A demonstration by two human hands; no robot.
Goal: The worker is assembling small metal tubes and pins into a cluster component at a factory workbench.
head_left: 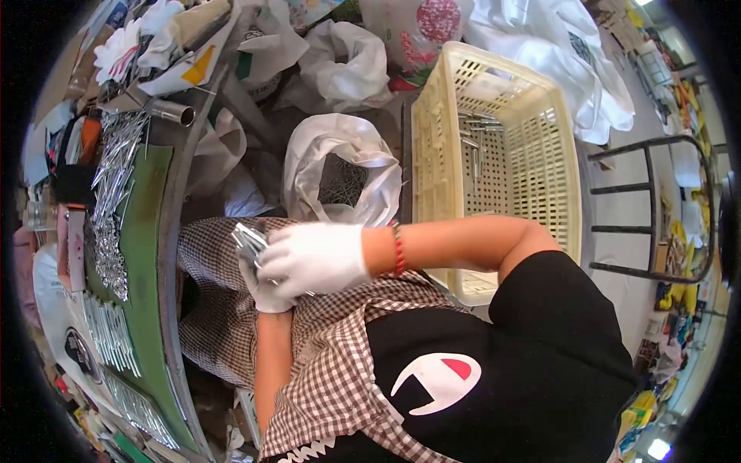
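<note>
Over my checked-apron lap, both hands in white gloves come together around a bunch of slim silver metal rods (248, 238). My left hand (270, 297) is closed around the bunch from below, partly covered by the other hand. My right hand (315, 256) lies across the top with its fingers curled on the rods, slightly blurred. Rod ends stick out at the upper left, and a few tips show below the right palm. How the fingers grip in the middle is hidden.
The green-topped bench (158, 224) at left carries a loose heap of rods (116, 185) and rows of rods (112, 336). A cream plastic basket (513, 174) holds several rods. Ahead stands an open white sack (307, 166) with thin metal pieces; a black metal frame (652, 208) is at right.
</note>
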